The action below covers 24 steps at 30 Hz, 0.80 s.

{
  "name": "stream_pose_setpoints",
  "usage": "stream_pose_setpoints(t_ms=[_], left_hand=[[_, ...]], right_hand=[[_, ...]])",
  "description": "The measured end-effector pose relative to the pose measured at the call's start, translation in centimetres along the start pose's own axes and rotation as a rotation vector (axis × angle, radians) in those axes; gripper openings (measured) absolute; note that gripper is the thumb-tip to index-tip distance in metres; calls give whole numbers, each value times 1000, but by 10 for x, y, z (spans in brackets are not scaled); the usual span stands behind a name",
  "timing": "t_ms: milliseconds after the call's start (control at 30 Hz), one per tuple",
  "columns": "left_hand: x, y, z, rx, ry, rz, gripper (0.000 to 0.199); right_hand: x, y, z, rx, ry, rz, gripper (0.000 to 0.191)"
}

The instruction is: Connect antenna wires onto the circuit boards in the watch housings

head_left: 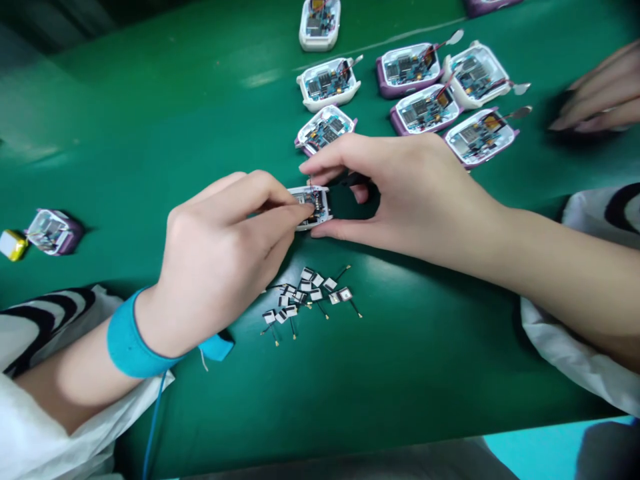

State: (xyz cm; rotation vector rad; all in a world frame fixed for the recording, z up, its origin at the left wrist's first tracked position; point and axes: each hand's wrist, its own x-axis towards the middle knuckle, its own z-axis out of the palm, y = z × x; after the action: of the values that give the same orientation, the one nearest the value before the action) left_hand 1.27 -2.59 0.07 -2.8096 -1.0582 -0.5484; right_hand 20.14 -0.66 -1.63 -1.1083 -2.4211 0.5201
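Note:
A white smartwatch case (323, 212) with an exposed circuit board lies between my hands, its left part hidden by fingers. My left hand (227, 240), wearing a blue wrist strap (131, 340), grips the left side of the case, with a fingertip on the board. My right hand (400, 180) curves around the right side, thumb at the near edge and fingers at the far edge. Something dark and thin shows by the right fingers; I cannot make out its kind. Just below lies a loose pile of small square antennas (316, 294) with short black leads.
Several open watch cases (425, 110), purple and white, stand beyond my right hand on the green table (190, 107). At far left sit a purple case (55, 232) and a yellow-edged battery (13, 245). Another person's hand (603, 93) rests at right.

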Motion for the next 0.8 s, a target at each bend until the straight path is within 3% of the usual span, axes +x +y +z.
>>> stream_pose_setpoints(t_ms=[800], left_hand=[[0,1,2,14,16,-28,9]], right_hand=[[0,2,-1,-1,1,-31,39]])
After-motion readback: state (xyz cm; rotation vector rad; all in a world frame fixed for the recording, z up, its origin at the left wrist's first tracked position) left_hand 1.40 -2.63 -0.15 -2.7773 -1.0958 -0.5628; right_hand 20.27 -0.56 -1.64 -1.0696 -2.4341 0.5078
